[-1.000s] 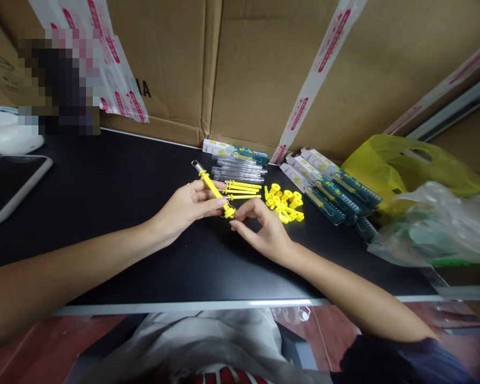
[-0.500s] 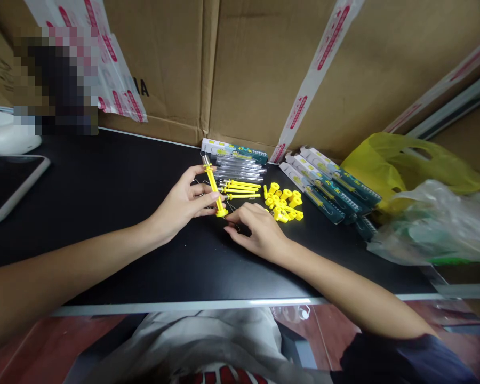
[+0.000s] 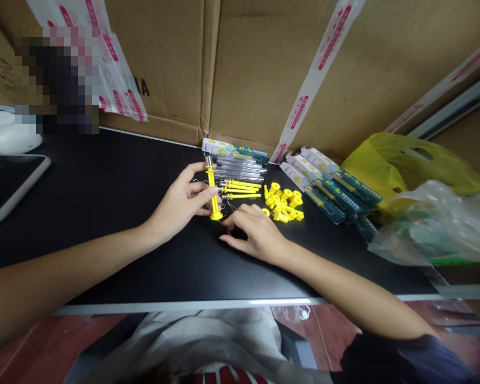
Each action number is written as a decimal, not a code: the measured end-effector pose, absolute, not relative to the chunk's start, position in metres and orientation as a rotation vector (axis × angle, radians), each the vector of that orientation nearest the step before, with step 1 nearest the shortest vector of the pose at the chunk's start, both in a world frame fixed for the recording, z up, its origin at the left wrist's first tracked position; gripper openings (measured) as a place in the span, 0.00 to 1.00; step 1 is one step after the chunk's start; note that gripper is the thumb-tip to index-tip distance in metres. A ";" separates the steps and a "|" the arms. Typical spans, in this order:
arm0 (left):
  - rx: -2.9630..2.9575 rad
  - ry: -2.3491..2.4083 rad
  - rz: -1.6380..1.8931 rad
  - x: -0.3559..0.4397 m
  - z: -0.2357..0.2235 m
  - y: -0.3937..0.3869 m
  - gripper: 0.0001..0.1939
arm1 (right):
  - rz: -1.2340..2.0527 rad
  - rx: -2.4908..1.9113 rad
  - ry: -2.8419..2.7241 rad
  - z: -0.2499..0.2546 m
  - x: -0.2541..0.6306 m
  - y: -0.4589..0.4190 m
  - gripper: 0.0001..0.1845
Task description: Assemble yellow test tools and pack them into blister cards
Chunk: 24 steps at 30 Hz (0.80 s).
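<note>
My left hand (image 3: 188,194) pinches a yellow spring scale (image 3: 213,193) between thumb and fingers. It stands nearly upright, its metal top end upward and its round yellow end at the bottom. Just right of that lower end is my right hand (image 3: 254,232), with thumb and index finger curved and a gap between their tips. A thin dark wire shows near the right fingertips; whether they touch it is unclear. Behind the hands lie several yellow scale inner rods (image 3: 244,186) with metal hooks. Clear plastic tubes (image 3: 240,169) lie beyond them.
Small yellow plastic caps (image 3: 284,202) are heaped right of the rods. Printed boxes (image 3: 328,184) lie farther right, another printed box (image 3: 234,149) at the back. Yellow (image 3: 408,160) and clear plastic bags (image 3: 428,224) sit at the right. A phone (image 3: 12,184) lies left. Cardboard (image 3: 248,69) stands behind.
The spring scale has turned more upright, its lower end shifting slightly left. My right fingertips have moved a little left and down, and their gap shows more clearly.
</note>
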<state>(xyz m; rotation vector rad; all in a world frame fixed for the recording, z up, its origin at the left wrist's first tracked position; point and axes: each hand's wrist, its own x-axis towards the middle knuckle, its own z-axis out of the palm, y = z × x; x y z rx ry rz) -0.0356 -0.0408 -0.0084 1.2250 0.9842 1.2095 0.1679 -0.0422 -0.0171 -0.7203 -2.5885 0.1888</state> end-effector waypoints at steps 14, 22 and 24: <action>1.315 0.904 1.221 -0.037 -0.012 -0.039 0.18 | -0.080 -0.923 -2.569 0.012 0.183 -0.025 0.12; 1.318 0.894 1.144 -0.035 -0.015 -0.040 0.16 | -0.269 -1.332 -2.703 0.039 0.219 0.001 0.06; 1.352 0.893 1.124 -0.035 -0.016 -0.041 0.15 | -0.337 -1.453 -2.749 0.046 0.228 0.001 0.08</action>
